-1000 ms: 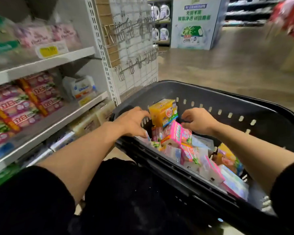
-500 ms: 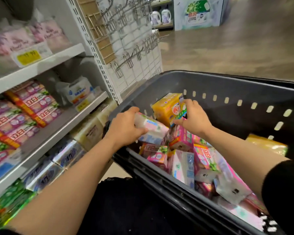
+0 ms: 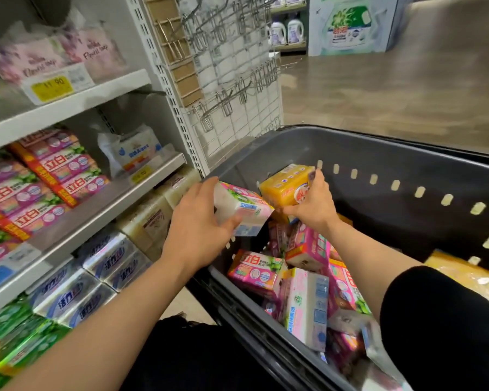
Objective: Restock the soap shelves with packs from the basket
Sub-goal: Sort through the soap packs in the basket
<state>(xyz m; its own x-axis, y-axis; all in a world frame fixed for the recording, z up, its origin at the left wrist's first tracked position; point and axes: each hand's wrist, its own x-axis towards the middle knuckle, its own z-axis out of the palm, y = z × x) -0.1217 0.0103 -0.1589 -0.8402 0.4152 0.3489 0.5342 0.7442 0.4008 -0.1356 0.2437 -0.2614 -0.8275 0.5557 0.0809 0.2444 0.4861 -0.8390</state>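
My left hand grips a white-and-pink soap pack above the basket rim, my right hand clasps a yellow pack; both look stiff, dense, film-slick, so I'd hold across the short sides.

Shelving unit, left: the top shelf is stocked with pale floral packs behind a yellow price tag; the middle shelf is loaded with stacked pink soap packs and one white pack set near its right end. Beneath it, cream bars, silver-blue packs and green packs are ranged in rows. Dark basket, right: a loose heap of pink packs is held inside.
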